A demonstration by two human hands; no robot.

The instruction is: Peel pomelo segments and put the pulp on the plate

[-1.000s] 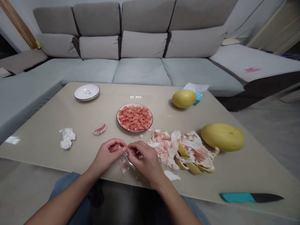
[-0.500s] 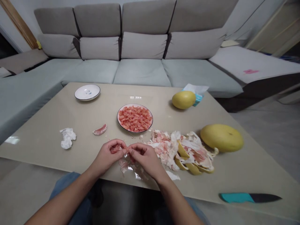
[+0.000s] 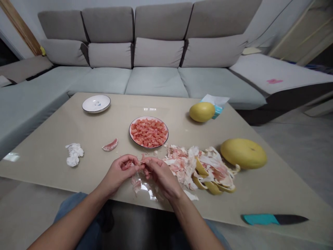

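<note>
- Grey-and-pale-blue upholstered sofa [image 3: 158, 81]: spans the background; top and left end cut off by the frame.
- Glossy cream rectangular table [image 3: 47, 146]: between sofa and person; near right corner blurred.
- Heap of yellow rind, white pith and pale pink membrane [image 3: 187, 166]: on the table, just right of the hands.
- Large yellow oval pomelo [image 3: 243, 153]: lying on its side right of the heap, long axis roughly left to right.
- Smaller yellow oval pomelo [image 3: 202, 111]: farther back, partly covering a blue tissue pack with a white sheet out [image 3: 216, 104].
- Round white dark-rimmed plate [image 3: 132, 139]: beyond the hands, heaped with broken pink flesh.
- Left hand [image 3: 117, 173]: fingers curled round, thumb pressed in, gripping the pomelo piece.
- Right hand [image 3: 163, 173]: fingers bent, tips meeting the left hand's at a pale pink shred; cannot tell whether its pinch is closed.
- Turquoise-handled, dark-bladed knife [image 3: 275, 219]: near table edge, right, tip pointing right.
- Crumpled white tissue [image 3: 74, 154]: on the left.
- Pink crescent pomelo segment with white edge [image 3: 110, 145]: lies loose beyond the left hand, long axis slanting, right end farther away.
- Pink wet-looking pomelo piece [image 3: 127, 164]: in the left hand's curl, above the near table edge; visible part runs roughly left to right, right end towards the fingertips. Mostly hidden by fingers; full outline and underside not made out.
</note>
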